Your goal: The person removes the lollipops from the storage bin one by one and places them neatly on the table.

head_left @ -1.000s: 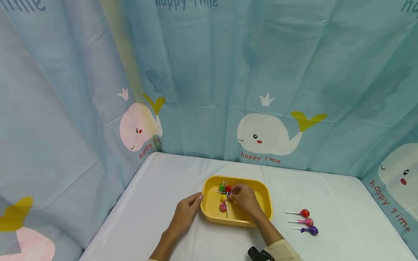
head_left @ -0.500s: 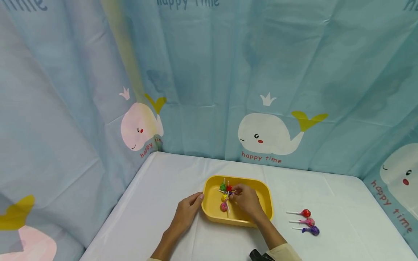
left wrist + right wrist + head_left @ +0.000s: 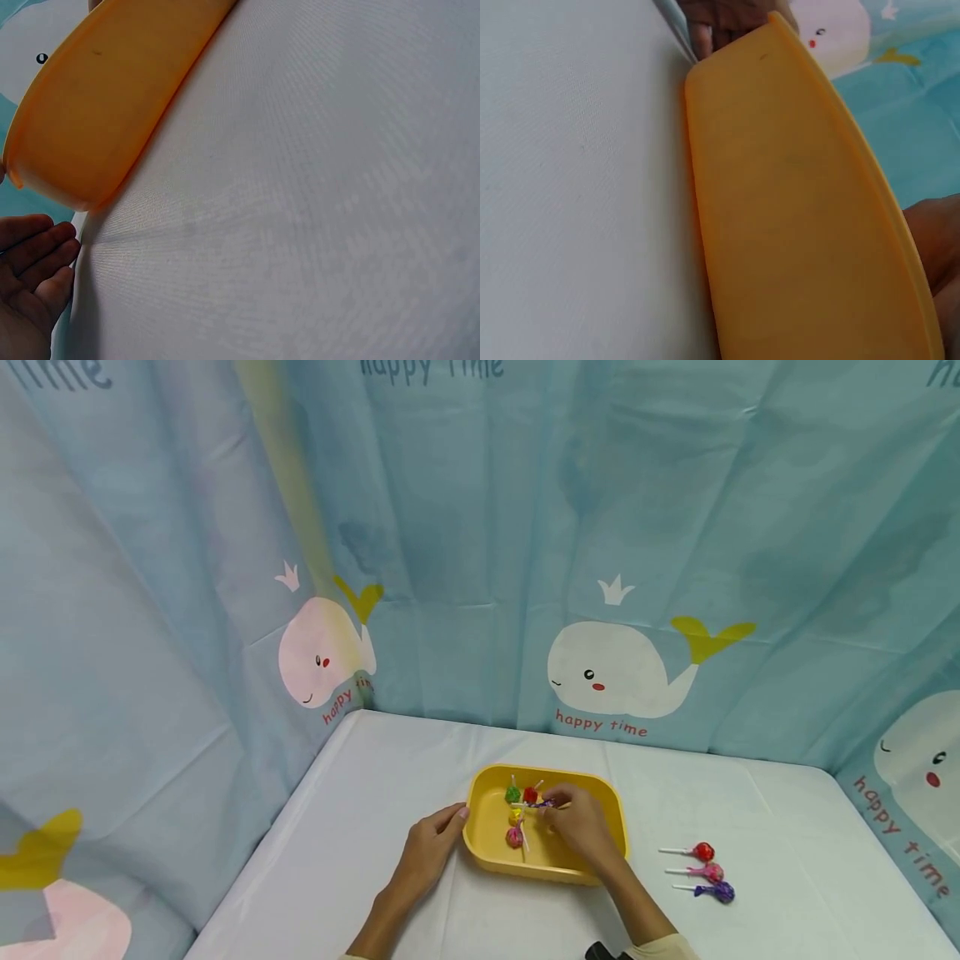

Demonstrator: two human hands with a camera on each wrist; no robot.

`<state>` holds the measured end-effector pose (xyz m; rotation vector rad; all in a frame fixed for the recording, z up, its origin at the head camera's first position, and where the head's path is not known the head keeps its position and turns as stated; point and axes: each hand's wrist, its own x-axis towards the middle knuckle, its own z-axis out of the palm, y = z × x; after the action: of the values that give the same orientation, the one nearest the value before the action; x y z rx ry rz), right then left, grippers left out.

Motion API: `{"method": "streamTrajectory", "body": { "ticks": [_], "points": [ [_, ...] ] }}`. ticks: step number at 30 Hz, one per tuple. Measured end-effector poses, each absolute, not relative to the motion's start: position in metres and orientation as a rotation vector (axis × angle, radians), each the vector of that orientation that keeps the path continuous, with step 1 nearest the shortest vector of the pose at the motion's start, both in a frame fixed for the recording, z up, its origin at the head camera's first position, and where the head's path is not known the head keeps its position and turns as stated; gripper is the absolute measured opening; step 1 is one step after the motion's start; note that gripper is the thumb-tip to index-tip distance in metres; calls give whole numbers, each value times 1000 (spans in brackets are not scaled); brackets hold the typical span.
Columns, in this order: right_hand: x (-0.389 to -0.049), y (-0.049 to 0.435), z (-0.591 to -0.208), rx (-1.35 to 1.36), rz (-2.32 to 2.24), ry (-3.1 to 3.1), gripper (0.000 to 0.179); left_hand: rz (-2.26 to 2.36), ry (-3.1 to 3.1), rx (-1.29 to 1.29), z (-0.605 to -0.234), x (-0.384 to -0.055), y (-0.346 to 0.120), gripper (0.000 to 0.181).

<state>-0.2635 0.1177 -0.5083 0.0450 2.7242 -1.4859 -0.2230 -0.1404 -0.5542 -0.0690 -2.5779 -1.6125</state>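
Inside a yellow tray [image 3: 495, 843], my right hand [image 3: 581, 827] pinches a purple-wrapped lollipop [image 3: 542, 804] between thumb and fingers, its white stick pointing left. Around it lie a green lollipop [image 3: 512, 794], a red one [image 3: 531, 795], a yellow one [image 3: 515, 815] and a pink one [image 3: 514, 837]. At the tray's left end rests my left hand [image 3: 431, 847], thumb tip at the rim. In the left wrist view that hand's fingers [image 3: 45, 247] are loosely extended outside the end wall. The tray wall hides the lollipops from both wrist views.
On the white table [image 3: 337, 852], right of the tray, a red lollipop [image 3: 703, 852], a pink lollipop [image 3: 711, 872] and a purple lollipop [image 3: 722, 892] lie in a column, sticks leftward. A blue curtain [image 3: 465, 543] with whale prints stands behind and beside the table.
My right hand has shifted slightly right, drawing the purple lollipop away from the green and red ones, which now lie further apart. My left hand has stayed at the tray's rim.
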Motion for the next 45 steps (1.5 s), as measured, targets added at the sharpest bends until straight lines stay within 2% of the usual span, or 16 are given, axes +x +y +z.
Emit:
{"method": "streamTrajectory", "body": {
  "ticks": [30,45],
  "points": [
    [-228,152,-488,69,-1551,2786,26,-1629,-2566,-47,-555,-224,-139,59],
    [-211,171,-480,106,-1553,2814,27,-1627,-2572,-44,-555,-223,-139,58]
  ]
}}
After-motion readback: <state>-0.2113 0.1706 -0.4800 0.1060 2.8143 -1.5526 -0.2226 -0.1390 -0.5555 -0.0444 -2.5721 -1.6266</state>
